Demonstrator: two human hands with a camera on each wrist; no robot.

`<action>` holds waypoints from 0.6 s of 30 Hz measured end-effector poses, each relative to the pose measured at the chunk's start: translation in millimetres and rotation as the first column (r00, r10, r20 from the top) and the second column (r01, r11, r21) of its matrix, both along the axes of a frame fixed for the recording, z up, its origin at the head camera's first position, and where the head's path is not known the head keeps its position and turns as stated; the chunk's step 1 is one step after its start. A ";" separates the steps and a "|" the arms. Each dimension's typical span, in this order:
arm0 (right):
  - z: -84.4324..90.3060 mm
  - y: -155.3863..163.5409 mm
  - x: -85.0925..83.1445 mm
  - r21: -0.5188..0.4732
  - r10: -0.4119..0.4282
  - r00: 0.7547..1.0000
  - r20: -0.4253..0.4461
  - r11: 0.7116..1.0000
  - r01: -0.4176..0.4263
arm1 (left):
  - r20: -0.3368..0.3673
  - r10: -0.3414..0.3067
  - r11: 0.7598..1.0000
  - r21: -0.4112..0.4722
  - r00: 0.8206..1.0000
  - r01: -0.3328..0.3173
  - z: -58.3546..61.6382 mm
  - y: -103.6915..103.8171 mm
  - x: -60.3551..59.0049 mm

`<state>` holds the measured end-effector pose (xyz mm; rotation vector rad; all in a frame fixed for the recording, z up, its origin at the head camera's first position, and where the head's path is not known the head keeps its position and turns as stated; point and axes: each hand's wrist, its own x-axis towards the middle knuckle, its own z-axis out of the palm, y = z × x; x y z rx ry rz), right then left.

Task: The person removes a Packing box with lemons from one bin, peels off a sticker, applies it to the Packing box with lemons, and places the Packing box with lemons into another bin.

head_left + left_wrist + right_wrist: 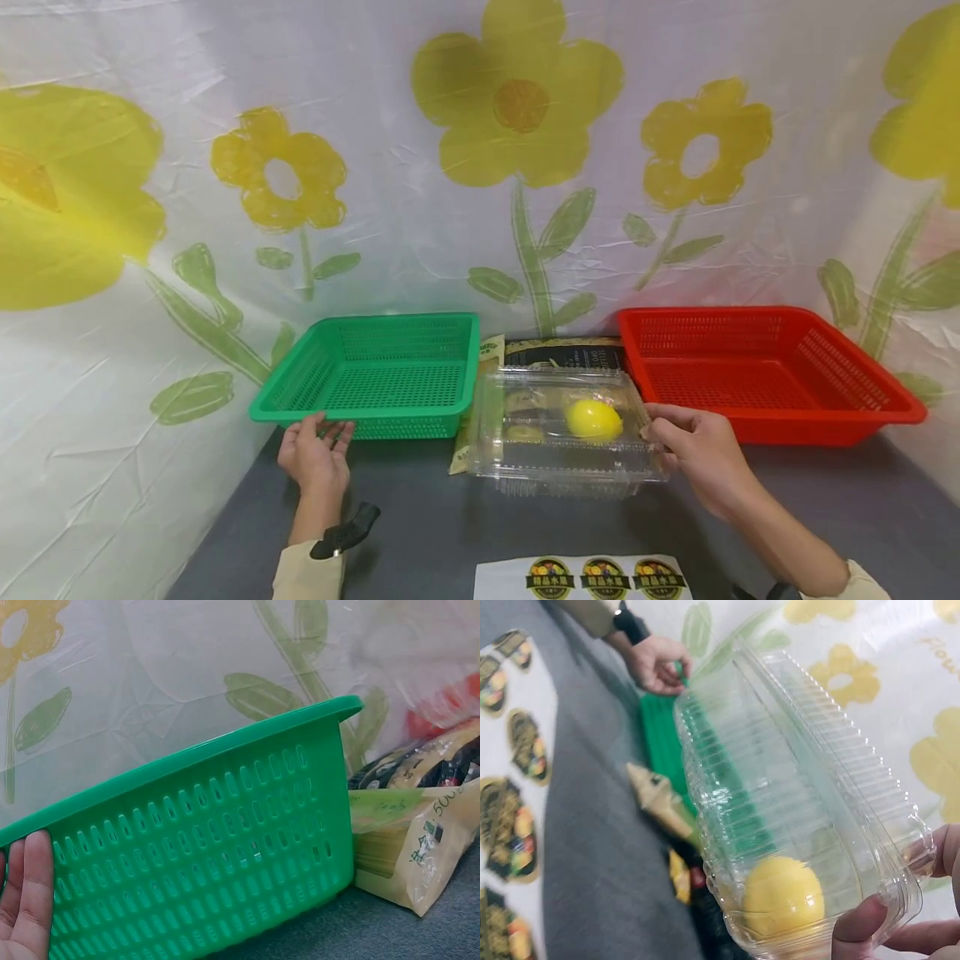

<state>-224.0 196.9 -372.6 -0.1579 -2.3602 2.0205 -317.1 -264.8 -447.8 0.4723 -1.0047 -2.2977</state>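
Observation:
A clear plastic clamshell box (495, 458) with a yellow lemon (594, 420) inside hangs over the middle of the table. My right hand (705, 458) pinches its right edge between thumb and fingers; the right wrist view shows the thumb (860, 924) on the plastic and the lemon (784, 898) at the end near the hand. My left hand (318, 454) holds the front rim of a green perforated basket (420, 414), near its left corner. In the left wrist view two fingers (36, 881) lie against the outer wall, tips under the rim.
A red basket (795, 414) stands at the back right. Between the baskets lie packaged bags, one beige (420, 847) and one dark (566, 354), partly behind the box. A sheet of round fruit stickers (502, 579) lies at the front. A flower-printed sheet (390, 233) hangs behind.

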 end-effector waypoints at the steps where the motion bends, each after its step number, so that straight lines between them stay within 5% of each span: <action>1: -3.7 2.3 1.4 0.000 -0.003 1.000 0.001 1.000 0.003 | 0.002 0.001 1.000 -0.001 1.000 -0.001 -0.1 0.3 -0.2; 18: -49.3 12.6 11.6 0.072 -0.080 0.997 0.018 0.994 0.078 | -0.003 -0.007 1.000 0.008 1.000 0.007 -2.2 -1.1 -1.9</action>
